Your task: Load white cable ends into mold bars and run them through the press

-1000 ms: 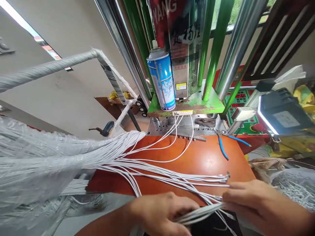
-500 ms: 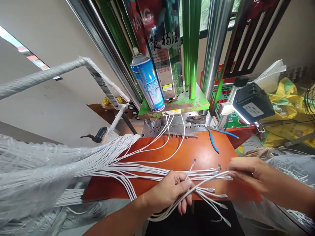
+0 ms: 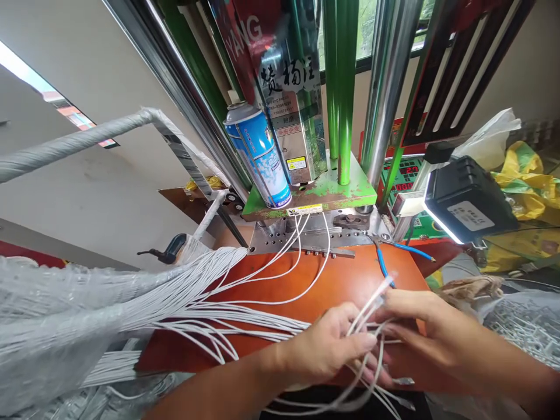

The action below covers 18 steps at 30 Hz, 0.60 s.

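My left hand [image 3: 335, 350] is closed round several thin white cables [image 3: 365, 312], whose ends stick up past its thumb. Close against it on the right, my right hand [image 3: 422, 326] has its fingers bent on the cables near their ends, smeared by motion. Loose cable loops hang below both hands. Small metal-tipped connectors [image 3: 403, 381] show at some cable ends under the right hand. More white cables [image 3: 258, 324] run in from the left across the orange-brown table [image 3: 345, 280]. A few cables [image 3: 327, 245] lead into the press.
Behind the table stands a green press [image 3: 350, 195] with a blue spray can [image 3: 260, 157] against it. Blue-handled pliers [image 3: 406, 251] lie at the table's back right, by a black lamp [image 3: 472, 198]. Plastic-wrapped cable bundles [image 3: 56, 326] fill the left; a bag of white pieces [image 3: 525, 326] stands right.
My right hand has moved left, up against my left hand, bringing the cable ends with it. My left hand has shifted slightly right. The view has tilted a little.
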Motion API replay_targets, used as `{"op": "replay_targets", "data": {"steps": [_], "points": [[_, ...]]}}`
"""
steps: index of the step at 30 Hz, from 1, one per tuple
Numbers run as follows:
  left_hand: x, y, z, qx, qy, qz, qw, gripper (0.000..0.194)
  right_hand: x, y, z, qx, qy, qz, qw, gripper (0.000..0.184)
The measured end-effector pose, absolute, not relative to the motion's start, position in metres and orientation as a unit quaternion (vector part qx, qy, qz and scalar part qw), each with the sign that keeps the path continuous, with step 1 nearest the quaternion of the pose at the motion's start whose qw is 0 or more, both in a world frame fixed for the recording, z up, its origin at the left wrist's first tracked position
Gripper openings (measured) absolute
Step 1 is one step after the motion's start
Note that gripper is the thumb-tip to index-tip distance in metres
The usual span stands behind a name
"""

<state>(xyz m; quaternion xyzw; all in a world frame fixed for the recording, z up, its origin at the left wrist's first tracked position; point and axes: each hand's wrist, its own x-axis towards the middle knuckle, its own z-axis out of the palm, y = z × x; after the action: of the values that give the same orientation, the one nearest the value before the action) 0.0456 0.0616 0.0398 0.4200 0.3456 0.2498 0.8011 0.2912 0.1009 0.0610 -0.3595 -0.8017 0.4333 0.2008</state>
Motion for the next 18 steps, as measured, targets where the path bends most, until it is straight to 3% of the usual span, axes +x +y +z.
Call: {"op": "replay_targets", "data": {"steps": [2, 6, 9, 13, 16, 18], "points": [[0.051, 0.065, 0.036, 0.382, 0.305, 0.233, 0.841, 0.060, 0.286, 0.113, 0.052, -0.392, -0.751, 0.489, 0.210, 0.033], [0.047, 0.074, 0.031, 0.367, 0.310, 0.217, 0.850, 0.049, 0.272, 0.132, 0.033, -0.487, -0.667, 0.438, 0.356, 0.055], [0.045, 0.081, 0.028, 0.350, 0.314, 0.217, 0.855, 0.048, 0.252, 0.138, 0.030, -0.415, -0.703, 0.491, 0.304, 0.042], [0.044, 0.090, 0.030, 0.323, 0.354, 0.248, 0.842, 0.045, 0.228, 0.145, 0.029, -0.373, -0.708, 0.495, 0.338, 0.029], [0.037, 0.098, 0.031, 0.321, 0.394, 0.304, 0.806, 0.041, 0.222, 0.156, 0.015, -0.402, -0.727, 0.413, 0.373, 0.029], [0.032, 0.103, 0.029, 0.332, 0.412, 0.331, 0.781, 0.040, 0.220, 0.163, 0.002, -0.459, -0.756, 0.263, 0.385, 0.031]]}}
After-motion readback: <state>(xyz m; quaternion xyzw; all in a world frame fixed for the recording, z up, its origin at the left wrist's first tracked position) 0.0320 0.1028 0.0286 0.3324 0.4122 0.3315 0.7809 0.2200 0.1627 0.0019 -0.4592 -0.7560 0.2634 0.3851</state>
